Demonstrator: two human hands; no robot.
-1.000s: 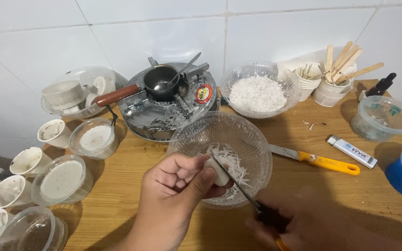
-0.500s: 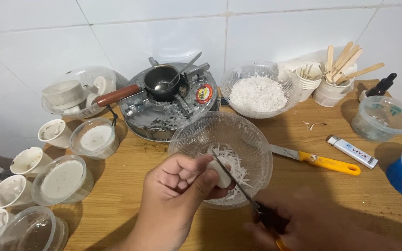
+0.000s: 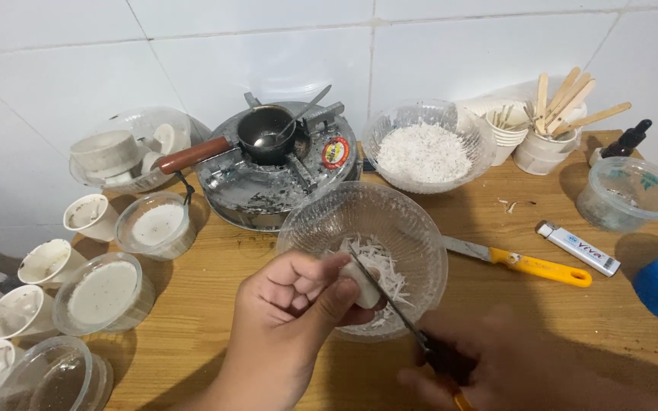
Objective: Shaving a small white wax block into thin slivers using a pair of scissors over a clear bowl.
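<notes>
The right hand [image 3: 496,365] is nearest, low and blurry, and it grips a small knife [image 3: 390,301] by the handle. The left hand [image 3: 295,304] is curled tight around a white lump [image 3: 363,283], pinched between thumb and fingers. The knife blade touches the lump. Both sit over the near side of the glass bowl [image 3: 420,228], and white shavings [image 3: 386,270] lie inside that bowl. Just right of the bowl lies a yellow knife [image 3: 527,265] on the wooden table [image 3: 215,304]. Left of the bowl are small cups [image 3: 89,215]. Behind the bowl stands a little stove [image 3: 268,179] with a small pot [image 3: 264,133].
</notes>
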